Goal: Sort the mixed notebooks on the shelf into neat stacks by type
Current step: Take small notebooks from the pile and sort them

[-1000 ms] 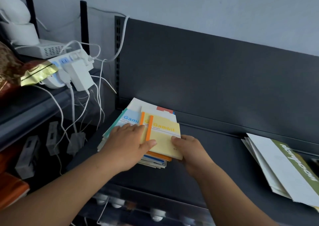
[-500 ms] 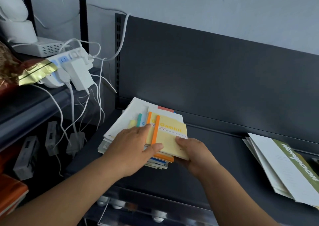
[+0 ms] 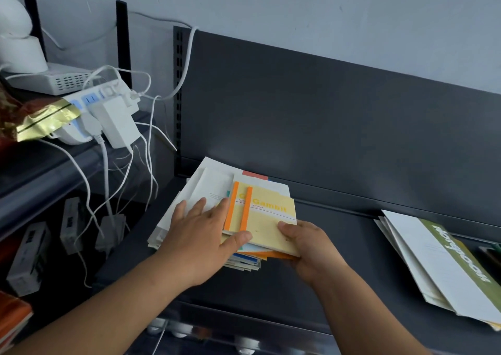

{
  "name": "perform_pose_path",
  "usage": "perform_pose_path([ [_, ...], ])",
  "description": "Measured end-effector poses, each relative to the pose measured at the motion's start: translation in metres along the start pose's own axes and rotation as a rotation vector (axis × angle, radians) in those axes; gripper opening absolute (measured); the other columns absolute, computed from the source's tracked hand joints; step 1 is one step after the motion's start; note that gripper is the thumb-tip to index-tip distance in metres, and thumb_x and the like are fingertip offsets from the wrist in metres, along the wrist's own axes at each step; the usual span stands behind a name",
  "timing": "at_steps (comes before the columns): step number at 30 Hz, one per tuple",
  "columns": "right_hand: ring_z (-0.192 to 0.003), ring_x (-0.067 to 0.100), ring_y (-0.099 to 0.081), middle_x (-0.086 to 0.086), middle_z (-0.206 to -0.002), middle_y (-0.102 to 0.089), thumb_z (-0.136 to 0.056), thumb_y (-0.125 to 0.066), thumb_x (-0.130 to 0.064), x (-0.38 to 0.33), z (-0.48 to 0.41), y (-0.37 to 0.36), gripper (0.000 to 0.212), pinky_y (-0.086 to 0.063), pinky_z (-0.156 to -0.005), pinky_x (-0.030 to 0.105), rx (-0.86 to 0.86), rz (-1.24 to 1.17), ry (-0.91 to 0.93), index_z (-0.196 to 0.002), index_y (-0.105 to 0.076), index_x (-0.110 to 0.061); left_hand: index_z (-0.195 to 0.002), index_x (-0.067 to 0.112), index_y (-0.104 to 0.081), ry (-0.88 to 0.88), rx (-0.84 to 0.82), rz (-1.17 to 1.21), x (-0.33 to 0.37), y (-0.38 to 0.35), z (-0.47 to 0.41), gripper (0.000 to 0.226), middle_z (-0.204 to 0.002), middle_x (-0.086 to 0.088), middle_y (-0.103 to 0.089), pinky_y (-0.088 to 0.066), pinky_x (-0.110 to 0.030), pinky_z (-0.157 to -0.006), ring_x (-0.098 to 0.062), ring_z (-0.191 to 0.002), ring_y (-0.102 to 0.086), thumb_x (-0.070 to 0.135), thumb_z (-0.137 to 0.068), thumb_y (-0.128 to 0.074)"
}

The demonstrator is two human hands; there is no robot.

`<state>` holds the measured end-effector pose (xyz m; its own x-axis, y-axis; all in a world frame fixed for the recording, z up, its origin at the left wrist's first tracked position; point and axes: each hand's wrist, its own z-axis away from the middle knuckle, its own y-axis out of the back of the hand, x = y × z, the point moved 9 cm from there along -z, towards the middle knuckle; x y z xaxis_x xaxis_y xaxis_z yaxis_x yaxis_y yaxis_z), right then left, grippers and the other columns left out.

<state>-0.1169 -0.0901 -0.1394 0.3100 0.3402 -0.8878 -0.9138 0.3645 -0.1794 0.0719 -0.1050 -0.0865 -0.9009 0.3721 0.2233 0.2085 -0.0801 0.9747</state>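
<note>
Mixed pile (image 3: 214,189) on the shelf (image 3: 352,246), under both hands, not yet sorted: two yellow notebooks (image 3: 271,227) with orange spines sit skewed atop fanned white and blue covers. Right hand (image 3: 314,249) pinches the yellow pair's near corner, thumb above, fingers below; left hand (image 3: 198,238) lies flat, fingers straight, on the white covers. Well right of the right hand, a green-and-white stack (image 3: 447,262) lies apart; sorting looks early.

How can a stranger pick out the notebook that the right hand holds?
On the dark grey metal shelf, find the mixed pile of notebooks at its left end. The right hand grips the topmost, pale yellow notebook. Of two with orange spines, only it shows Gambit whole.
</note>
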Motion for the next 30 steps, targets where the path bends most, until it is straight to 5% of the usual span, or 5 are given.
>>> perform_pose_path([
  [11,-0.085,0.025,-0.071,0.012,-0.104,-0.072,-0.095,-0.054,-0.001,-0.018,0.019,0.035,0.021,-0.059,-0.058,0.035,0.035,-0.183,0.101,-0.114,-0.059,-0.008,-0.144,0.022,-0.023,0.057,-0.035,0.053,0.012,0.019,-0.004,0.073,-0.11,0.003,-0.05,-0.029,-0.04,-0.107,-0.02,-0.113,-0.045,0.068,-0.088,-0.009],
  [16,-0.081,0.023,-0.073,0.013,-0.104,-0.073,-0.096,-0.051,-0.001,-0.027,0.034,0.057,0.021,-0.058,-0.056,0.034,0.053,-0.271,0.143,-0.114,-0.059,-0.006,-0.149,0.02,-0.022,0.098,0.057,0.071,0.017,0.035,-0.007,0.088,-0.143,-0.005,-0.045,-0.023,-0.044,-0.113,-0.024,-0.133,-0.036,0.072,-0.081,-0.003],
  [21,-0.084,0.024,-0.073,0.014,-0.108,-0.073,-0.096,-0.05,-0.001,-0.037,0.051,0.08,0.024,-0.058,-0.057,0.034,0.053,-0.315,0.202,-0.117,-0.06,-0.006,-0.145,0.034,-0.029,0.017,-0.001,0.891,0.069,0.031,-0.012,0.068,-0.129,0.021,-0.045,-0.035,-0.031,-0.098,-0.009,-0.122,-0.045,0.064,-0.087,-0.046],
  [25,-0.087,0.023,-0.072,0.01,-0.103,-0.074,-0.097,-0.051,-0.003,-0.047,0.066,0.107,0.021,-0.06,-0.059,0.034,0.078,-0.303,0.248,-0.114,-0.061,-0.01,-0.121,0.02,-0.061,0.173,-0.31,1.417,0.11,-0.001,-0.012,0.042,-0.105,-0.001,-0.074,-0.053,-0.044,-0.089,-0.022,-0.098,-0.07,0.044,-0.087,-0.062],
  [30,-0.091,0.023,-0.072,0.01,-0.107,-0.073,-0.097,-0.051,-0.004,-0.059,0.086,0.154,0.022,-0.06,-0.063,0.035,0.107,-0.23,0.321,-0.116,-0.061,-0.012,-0.114,0.013,-0.064,0.159,-0.465,1.502,0.17,-0.024,-0.005,0.022,-0.099,-0.012,-0.075,-0.058,-0.047,-0.072,-0.028,-0.092,-0.071,0.014,-0.093,-0.058],
])
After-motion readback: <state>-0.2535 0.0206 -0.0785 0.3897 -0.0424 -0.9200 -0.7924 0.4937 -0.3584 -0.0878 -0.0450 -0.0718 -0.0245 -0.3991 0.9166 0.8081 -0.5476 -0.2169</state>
